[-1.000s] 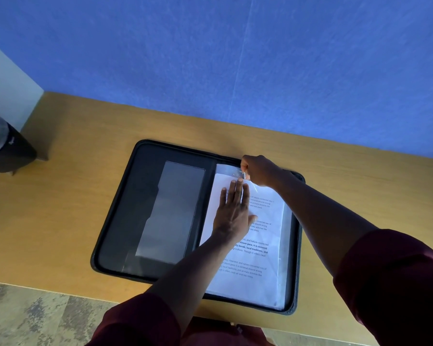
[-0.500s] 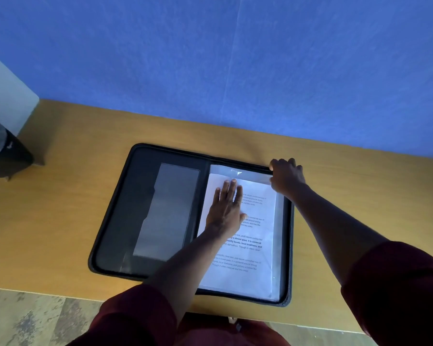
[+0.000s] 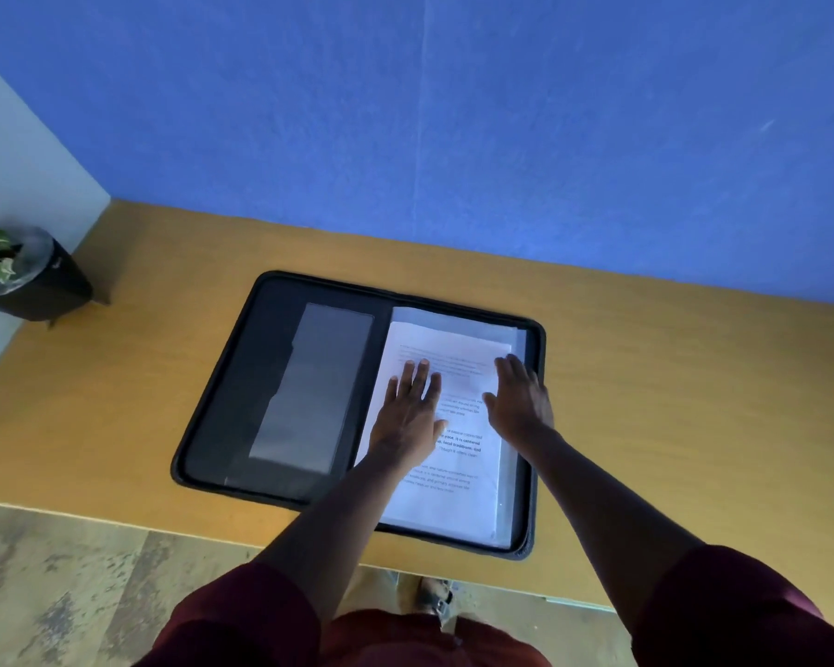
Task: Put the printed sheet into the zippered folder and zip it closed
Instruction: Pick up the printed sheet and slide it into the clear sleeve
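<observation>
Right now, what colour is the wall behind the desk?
Blue: the wall behind the wooden desk is a textured blue, seen in the head view.

blue wall [image 3: 501, 137] behind wooden desk [image 3: 116, 402], mottled floor [image 3: 68, 594] below.

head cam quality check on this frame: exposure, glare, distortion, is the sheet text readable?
Head view: dim with a blue cast; hands read dark. The printed sheet is the brightest area, its bold lines faintly legible, the rest too soft to read. Mild sheen on the grey pocket of the zippered folder. Wide-angle bowing shows along the desk edge. Left hand and right hand look sharp, no motion blur.
</observation>
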`<state>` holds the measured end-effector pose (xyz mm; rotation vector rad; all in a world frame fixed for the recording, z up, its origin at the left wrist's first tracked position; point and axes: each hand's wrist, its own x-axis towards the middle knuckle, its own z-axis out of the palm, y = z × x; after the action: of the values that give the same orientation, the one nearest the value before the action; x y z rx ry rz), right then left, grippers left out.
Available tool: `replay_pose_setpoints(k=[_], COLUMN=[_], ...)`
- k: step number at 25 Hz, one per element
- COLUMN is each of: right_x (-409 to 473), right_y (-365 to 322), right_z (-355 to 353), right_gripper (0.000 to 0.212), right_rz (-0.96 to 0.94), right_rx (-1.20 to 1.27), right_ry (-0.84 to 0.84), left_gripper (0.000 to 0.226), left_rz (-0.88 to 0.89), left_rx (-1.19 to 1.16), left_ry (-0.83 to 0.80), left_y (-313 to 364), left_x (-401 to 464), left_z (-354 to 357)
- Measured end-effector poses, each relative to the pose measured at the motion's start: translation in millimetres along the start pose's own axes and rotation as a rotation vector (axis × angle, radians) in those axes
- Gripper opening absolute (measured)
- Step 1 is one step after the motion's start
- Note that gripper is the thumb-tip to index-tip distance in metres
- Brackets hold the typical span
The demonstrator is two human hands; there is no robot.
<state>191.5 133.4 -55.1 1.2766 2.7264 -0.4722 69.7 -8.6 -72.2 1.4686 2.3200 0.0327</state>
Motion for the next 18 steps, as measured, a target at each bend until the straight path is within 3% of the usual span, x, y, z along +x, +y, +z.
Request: replay_pose_setpoints(k=[8,18], right_x=[-47.7,-58.5], right_y=[5.8,0.3], right_z=[26.7,28.2], right_gripper=[0.078,0.084], right_rz=[0.036,0.086], right_rx=[0.051,0.053], right_ry=[-0.096,-0.119], left_gripper=[0.076,0.084], left_rz=[-0.065,-0.290], left_rx=[-0.007,0.031], left_ry=[0.075,0.112], left_y=[-50.1,-162.1], left_x=[-38.1,-50.4], left_z=[-5.4,-38.8])
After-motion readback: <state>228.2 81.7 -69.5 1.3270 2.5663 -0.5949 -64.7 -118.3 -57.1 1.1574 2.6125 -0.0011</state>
